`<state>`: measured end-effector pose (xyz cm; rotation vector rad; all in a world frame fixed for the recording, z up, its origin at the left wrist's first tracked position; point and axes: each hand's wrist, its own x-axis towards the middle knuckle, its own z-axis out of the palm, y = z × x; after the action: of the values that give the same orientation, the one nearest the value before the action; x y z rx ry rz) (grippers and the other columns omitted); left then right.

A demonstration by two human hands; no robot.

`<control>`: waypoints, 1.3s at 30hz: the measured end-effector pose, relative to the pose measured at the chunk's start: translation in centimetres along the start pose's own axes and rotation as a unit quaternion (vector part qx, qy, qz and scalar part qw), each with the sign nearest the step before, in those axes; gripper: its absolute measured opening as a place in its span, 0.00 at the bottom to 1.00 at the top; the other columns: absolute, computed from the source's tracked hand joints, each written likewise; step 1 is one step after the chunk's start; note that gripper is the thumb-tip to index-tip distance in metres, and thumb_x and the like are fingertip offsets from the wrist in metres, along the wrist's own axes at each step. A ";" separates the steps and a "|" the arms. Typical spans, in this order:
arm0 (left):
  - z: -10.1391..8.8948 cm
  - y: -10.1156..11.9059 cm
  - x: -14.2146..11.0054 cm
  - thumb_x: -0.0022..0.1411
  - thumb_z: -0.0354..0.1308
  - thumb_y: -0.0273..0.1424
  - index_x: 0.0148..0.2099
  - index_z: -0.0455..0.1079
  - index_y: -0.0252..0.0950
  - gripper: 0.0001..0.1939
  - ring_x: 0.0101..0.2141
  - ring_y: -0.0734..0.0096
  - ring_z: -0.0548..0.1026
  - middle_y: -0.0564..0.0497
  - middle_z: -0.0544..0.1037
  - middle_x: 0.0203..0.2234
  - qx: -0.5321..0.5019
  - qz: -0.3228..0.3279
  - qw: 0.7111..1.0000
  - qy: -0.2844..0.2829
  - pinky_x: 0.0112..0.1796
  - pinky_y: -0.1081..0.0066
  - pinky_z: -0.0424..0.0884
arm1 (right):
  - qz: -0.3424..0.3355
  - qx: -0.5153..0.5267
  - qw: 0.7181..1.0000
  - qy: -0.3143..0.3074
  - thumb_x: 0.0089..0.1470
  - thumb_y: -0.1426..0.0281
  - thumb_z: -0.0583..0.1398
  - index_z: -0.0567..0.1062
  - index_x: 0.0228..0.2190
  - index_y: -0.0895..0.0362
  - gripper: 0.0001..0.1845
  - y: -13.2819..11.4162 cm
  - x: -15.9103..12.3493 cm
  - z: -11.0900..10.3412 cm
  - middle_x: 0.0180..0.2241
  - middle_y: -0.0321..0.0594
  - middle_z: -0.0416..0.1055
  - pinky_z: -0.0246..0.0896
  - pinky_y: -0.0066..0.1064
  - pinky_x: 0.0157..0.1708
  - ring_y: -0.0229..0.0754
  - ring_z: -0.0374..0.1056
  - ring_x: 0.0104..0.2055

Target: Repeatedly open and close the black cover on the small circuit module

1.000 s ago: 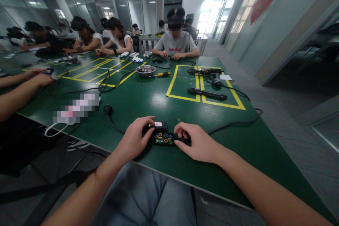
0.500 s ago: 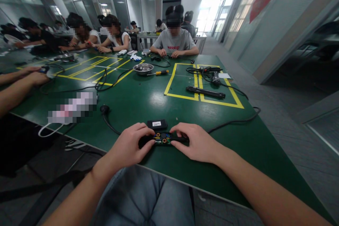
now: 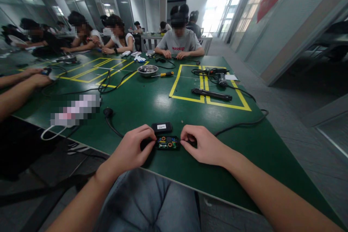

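Observation:
An opened black case with a circuit board lies on the table in front of me, its copper coils and small parts exposed. At its left end, my left hand is closed, thumb and forefinger pinching the black cable where it meets the case. My right hand pinches the other black cable at the right end; the fingers partly hide that joint. Just behind the board sits the ribbed black cover with a white label.
A black plug and a blurred-out pale power strip lie to the left. Farther back are a metal bowl, a screwdriver, a black bar-shaped tool and tangled cables inside yellow tape. A co-worker's hands work at far left.
My fingers have drawn outward from the case to its two ends, so more of the circuit board shows. My right hand's thumb and forefinger have closed together.

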<state>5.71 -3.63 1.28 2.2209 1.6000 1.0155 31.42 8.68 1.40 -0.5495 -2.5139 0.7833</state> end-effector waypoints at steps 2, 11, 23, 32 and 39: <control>0.1 -0.1 0.0 0.71 0.56 0.24 0.40 0.73 0.38 0.07 0.39 0.64 0.78 0.48 0.80 0.39 0.010 0.007 1.000 0.006 0.41 0.67 0.72 | 0.002 0.002 1.000 -0.007 0.59 0.77 0.63 0.72 0.31 0.54 0.08 0.2 0.0 -0.1 0.28 0.33 0.69 0.57 0.31 0.32 0.40 0.65 0.30; 0.3 -0.8 1.5 0.72 0.58 0.29 0.49 0.84 0.40 0.12 0.56 0.52 0.78 0.43 0.81 0.56 0.061 -0.044 0.996 0.042 0.57 0.52 0.73 | 0.013 -0.028 0.999 -0.019 0.60 0.76 0.65 0.72 0.31 0.54 0.08 0.2 0.1 -0.2 0.30 0.36 0.72 0.59 0.34 0.36 0.43 0.67 0.33; -0.9 -0.5 2.0 0.76 0.61 0.34 0.60 0.82 0.44 0.15 0.52 0.58 0.82 0.46 0.85 0.53 -0.005 0.003 1.000 -0.025 0.55 0.59 0.78 | 0.025 -0.038 0.999 -0.017 0.53 0.79 0.64 0.69 0.33 0.53 0.11 -0.2 0.0 0.0 0.31 0.35 0.71 0.59 0.34 0.37 0.42 0.67 0.33; 0.0 0.1 0.5 0.77 0.60 0.30 0.62 0.81 0.45 0.16 0.52 0.58 0.79 0.44 0.83 0.54 0.014 0.060 0.997 -0.055 0.55 0.57 0.78 | 0.045 -0.019 0.998 -0.027 0.55 0.78 0.65 0.73 0.47 0.55 0.17 -0.2 -0.1 0.0 0.34 0.34 0.72 0.63 0.35 0.39 0.43 0.70 0.35; 0.3 -0.3 0.5 0.76 0.62 0.31 0.62 0.80 0.45 0.16 0.51 0.58 0.80 0.44 0.83 0.53 0.021 0.065 0.996 -0.052 0.54 0.58 0.79 | 0.021 -0.048 0.998 -0.035 0.60 0.69 0.71 0.81 0.47 0.54 0.13 -0.1 0.1 0.3 0.37 0.38 0.76 0.66 0.38 0.42 0.46 0.73 0.39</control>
<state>5.77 -2.95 1.09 2.3905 1.4636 0.8885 31.14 8.53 1.21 -0.6183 -2.6240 0.7117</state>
